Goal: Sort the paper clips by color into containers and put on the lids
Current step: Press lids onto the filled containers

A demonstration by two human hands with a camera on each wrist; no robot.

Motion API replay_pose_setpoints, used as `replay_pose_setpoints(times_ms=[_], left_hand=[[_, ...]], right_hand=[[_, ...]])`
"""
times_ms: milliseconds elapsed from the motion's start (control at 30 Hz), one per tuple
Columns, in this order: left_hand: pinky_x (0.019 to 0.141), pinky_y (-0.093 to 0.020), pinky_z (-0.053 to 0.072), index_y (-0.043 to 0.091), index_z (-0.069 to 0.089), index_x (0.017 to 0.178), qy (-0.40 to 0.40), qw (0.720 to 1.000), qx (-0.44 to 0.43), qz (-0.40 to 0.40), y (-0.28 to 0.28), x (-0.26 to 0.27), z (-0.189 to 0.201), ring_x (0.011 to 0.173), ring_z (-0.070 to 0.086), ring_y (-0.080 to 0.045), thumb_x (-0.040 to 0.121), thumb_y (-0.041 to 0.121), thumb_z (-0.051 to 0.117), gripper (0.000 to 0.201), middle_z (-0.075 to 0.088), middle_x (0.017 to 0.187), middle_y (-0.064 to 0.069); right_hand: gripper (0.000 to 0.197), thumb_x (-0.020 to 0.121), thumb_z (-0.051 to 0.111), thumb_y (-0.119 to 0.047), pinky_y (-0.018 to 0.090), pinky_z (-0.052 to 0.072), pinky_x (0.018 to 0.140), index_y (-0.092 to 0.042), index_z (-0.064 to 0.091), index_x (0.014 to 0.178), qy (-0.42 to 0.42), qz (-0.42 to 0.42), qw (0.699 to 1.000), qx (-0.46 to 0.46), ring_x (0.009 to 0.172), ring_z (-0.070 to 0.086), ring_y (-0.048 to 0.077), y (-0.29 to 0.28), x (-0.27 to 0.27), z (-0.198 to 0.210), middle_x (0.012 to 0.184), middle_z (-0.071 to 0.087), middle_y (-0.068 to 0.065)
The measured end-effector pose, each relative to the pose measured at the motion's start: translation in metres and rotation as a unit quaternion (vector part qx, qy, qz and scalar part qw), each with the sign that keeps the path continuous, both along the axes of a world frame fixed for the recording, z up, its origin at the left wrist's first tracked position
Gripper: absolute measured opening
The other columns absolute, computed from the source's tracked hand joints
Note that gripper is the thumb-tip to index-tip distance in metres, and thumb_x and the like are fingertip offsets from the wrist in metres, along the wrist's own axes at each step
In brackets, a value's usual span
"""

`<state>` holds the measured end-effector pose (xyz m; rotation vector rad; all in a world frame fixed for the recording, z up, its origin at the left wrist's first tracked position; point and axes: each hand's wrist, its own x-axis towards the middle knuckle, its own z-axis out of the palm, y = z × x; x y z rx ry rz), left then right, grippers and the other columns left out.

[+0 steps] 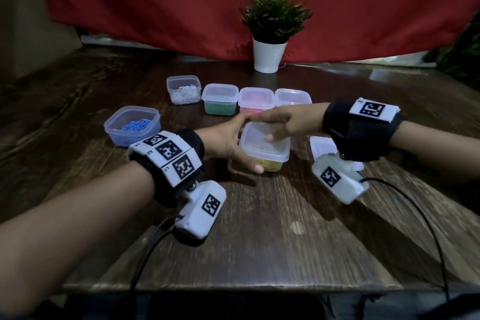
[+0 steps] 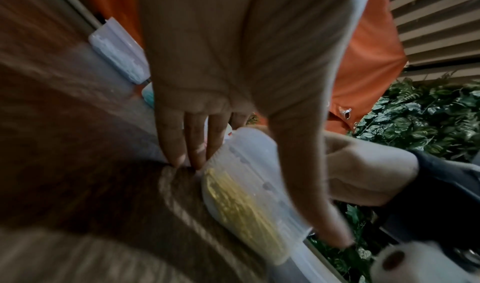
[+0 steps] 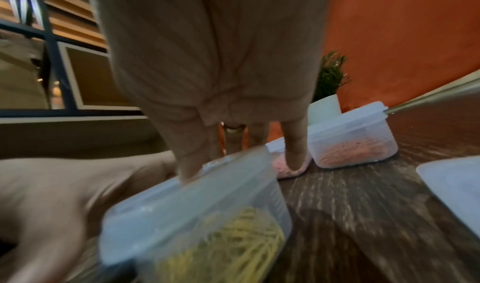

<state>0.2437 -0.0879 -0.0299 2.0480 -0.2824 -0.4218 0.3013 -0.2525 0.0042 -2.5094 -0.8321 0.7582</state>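
A clear container of yellow paper clips (image 1: pixel 265 156) (image 2: pixel 241 201) (image 3: pixel 207 232) stands mid-table with its lid (image 1: pixel 262 138) on top. My left hand (image 1: pixel 233 145) (image 2: pixel 233 82) grips it from the left. The thumb lies along its near side and the fingers (image 2: pixel 197 143) reach down its far left side to the table. My right hand (image 1: pixel 280 122) (image 3: pixel 221 61) lies flat over the lid, fingers straight, and its thumb presses the lid. Whether the lid is fully seated cannot be told.
Open tubs hold blue clips (image 1: pixel 132 125) and white clips (image 1: pixel 184 89). Lidded tubs of green (image 1: pixel 220 99), pink (image 1: pixel 255 100) and orange clips (image 1: pixel 292 97) (image 3: pixel 353 143) stand in a row behind. A loose lid (image 1: pixel 322 147) lies under my right wrist. A potted plant (image 1: pixel 270 54) stands at the back.
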Motion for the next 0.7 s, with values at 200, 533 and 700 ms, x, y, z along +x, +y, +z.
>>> replay_pose_setpoints(times_ms=[200, 533, 700], left_hand=[[0.081, -0.001, 0.040, 0.022, 0.018, 0.144, 0.048, 0.995, -0.028, -0.087, 0.008, -0.002, -0.002, 0.111, 0.047, 0.015, 0.085, 0.002, 0.060, 0.075, 0.044, 0.128, 0.019], [0.052, -0.016, 0.049, 0.014, 0.054, 0.094, 0.061, 0.993, -0.066, 0.082, 0.011, 0.007, -0.003, 0.080, 0.057, -0.010, 0.098, 0.024, 0.041, 0.016, 0.060, 0.090, -0.002], [0.045, -0.013, 0.046, 0.007, 0.052, 0.089, 0.031, 0.991, -0.055, 0.119, 0.003, 0.011, -0.007, 0.065, 0.054, -0.011, 0.099, 0.011, 0.040, 0.016, 0.056, 0.076, -0.006]], right_hand=[[0.116, 0.067, 0.063, -0.056, 0.030, 0.006, 0.115, -0.025, -0.014, 0.148, 0.049, 0.029, 0.993, -0.106, 0.143, -0.005, 0.011, -0.004, -0.016, 0.003, 0.157, -0.008, -0.007], [0.098, 0.077, 0.073, -0.016, 0.001, 0.038, 0.068, -0.022, 0.007, 0.148, -0.014, 0.028, 0.998, -0.047, 0.109, 0.042, 0.002, -0.003, -0.010, -0.010, 0.133, 0.028, -0.011], [0.109, 0.073, 0.070, -0.050, 0.032, 0.026, 0.111, -0.022, -0.002, 0.149, -0.063, 0.071, 0.991, -0.089, 0.137, 0.019, 0.015, 0.004, -0.009, -0.016, 0.148, 0.018, -0.004]])
